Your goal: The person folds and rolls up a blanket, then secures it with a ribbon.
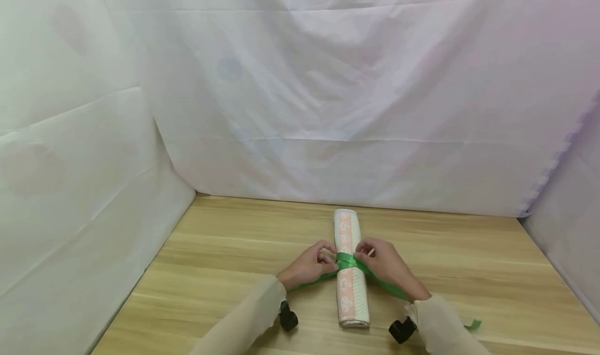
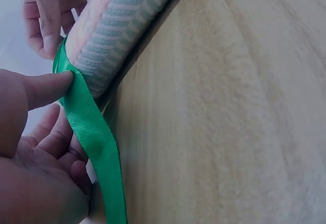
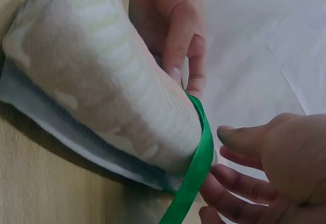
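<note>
A rolled towel [image 1: 346,292] with pink and pale green patterning lies lengthwise on the table. Green ribbon [image 1: 346,261] wraps round its middle, with strands crossing on top and tails running out to both sides. From the left side, my left hand [image 1: 313,264] pinches the ribbon; the left wrist view shows its thumb [image 2: 56,86] on the ribbon right against the towel. My right hand [image 1: 382,258] is at the opposite side of the wrap. In the right wrist view its thumb [image 3: 239,138] stands apart from the ribbon, while loosely bent fingers [image 3: 237,180] reach behind it.
The wood-grain table [image 1: 234,230] is bounded by white cloth [image 1: 328,84] at the back and both sides. A ribbon end [image 1: 473,324] shows beyond the right sleeve. Black wrist cameras [image 1: 288,317] hang below the sleeves.
</note>
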Demonstrator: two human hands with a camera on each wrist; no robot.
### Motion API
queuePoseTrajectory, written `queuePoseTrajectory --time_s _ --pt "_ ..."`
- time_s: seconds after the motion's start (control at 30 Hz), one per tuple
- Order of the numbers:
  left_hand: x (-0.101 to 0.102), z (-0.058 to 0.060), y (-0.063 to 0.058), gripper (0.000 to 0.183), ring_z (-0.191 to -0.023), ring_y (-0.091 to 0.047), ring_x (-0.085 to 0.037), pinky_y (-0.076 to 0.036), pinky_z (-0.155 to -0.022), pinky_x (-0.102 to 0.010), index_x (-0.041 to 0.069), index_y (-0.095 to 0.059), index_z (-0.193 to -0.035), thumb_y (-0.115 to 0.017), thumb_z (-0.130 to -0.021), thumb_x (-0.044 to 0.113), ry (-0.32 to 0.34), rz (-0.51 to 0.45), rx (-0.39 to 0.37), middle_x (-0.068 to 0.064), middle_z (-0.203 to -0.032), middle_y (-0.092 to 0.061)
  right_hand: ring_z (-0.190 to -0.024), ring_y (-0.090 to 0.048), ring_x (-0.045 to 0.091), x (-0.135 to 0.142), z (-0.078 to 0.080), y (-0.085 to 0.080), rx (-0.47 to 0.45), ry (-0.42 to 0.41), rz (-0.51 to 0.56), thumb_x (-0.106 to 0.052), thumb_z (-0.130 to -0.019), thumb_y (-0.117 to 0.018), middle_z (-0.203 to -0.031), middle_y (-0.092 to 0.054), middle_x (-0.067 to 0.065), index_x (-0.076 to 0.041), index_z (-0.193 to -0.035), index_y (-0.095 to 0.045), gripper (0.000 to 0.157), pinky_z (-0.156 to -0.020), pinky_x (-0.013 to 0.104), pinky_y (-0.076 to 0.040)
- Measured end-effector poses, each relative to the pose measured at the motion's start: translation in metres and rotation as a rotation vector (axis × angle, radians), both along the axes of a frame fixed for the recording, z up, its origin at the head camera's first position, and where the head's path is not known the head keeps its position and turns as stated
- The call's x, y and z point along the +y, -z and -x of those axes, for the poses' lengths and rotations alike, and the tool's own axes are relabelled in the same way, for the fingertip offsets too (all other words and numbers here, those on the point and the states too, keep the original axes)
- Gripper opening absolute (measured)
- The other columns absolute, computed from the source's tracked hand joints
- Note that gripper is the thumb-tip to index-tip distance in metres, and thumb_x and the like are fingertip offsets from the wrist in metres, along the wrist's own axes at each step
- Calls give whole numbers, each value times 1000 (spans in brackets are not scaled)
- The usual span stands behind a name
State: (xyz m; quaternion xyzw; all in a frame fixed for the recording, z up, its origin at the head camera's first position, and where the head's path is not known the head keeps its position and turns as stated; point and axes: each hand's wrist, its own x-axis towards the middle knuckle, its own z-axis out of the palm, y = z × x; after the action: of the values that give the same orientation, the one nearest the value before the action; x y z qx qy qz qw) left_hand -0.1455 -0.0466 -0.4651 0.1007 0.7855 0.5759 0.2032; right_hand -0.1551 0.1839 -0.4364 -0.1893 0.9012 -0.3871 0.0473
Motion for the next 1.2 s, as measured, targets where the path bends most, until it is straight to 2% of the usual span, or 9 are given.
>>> queuePoseTrajectory --time_s 0.13,0.27,0.4,0.6,0.83,0.97,1.2 --pt "-1 1 1 28 -83 -62 -18 -44 -68 -27 14 -55 -120 -67 -95 13 -5 -8 -11 -4 -93 -71 -70 -55 12 -6 -1 0 -62 49 32 -15 -90 -74 -80 -59 -1 -12 -93 -65 10 -60 27 -47" --pt "-1 3 -1 30 -84 -63 -16 -44 -70 -28 12 -55 -122 -66 -95 13 -11 -22 -31 -4 -94 -71 -71 -55 14 -7 -4 -1 -128 48 54 -12 -85 -78 -84 -58 2 -10 -98 -64 18 -61 28 -47" --pt "-1 3 -3 31 -87 -64 -17 -47 -76 -29 10 -55 -124 -66 -95 12 -32 -43 -37 -5 -94 -71 -76 -53 16 -5 -6 -4 -147 -1 48 -11 -83 -80 -90 -57 4 -10 -99 -65 22 -66 30 -47" --pt "-1 2 -6 30 -89 -64 -17 -48 -81 -31 8 -56 -124 -65 -96 12 -51 -71 -48 -5 -94 -71 -76 -50 18 -2 -2 -4 -165 -92 23 -13 -83 -80 -90 -56 6 -9 -97 -63 23 -65 29 -45" --pt "-1 3 -3 28 -90 -64 -16 -47 -82 -31 8 -56 -123 -64 -96 11 -50 -85 -44 -4 -94 -70 -71 -47 17 -4 6 -4 -217 -163 -16 -12 -85 -78 -81 -52 3 -9 -81 -61 18 -59 26 -39" --pt "-1 4 -2 28 -88 -63 -16 -44 -75 -28 9 -56 -123 -64 -96 11 -49 -85 -52 -3 -94 -70 -72 -45 15 -5 8 -7 -168 -222 -62 -11 -86 -77 -82 -49 2 -11 -75 -57 22 -59 24 -38" --pt "-2 3 -3 28 -86 -62 -17 -40 -66 -26 9 -56 -123 -64 -96 10 -39 -91 -67 -5 -94 -70 -69 -41 9 -5 10 -6 24 -342 -108 -2 -88 -72 -84 -46 0 -14 -78 -52 25 -59 23 -38"
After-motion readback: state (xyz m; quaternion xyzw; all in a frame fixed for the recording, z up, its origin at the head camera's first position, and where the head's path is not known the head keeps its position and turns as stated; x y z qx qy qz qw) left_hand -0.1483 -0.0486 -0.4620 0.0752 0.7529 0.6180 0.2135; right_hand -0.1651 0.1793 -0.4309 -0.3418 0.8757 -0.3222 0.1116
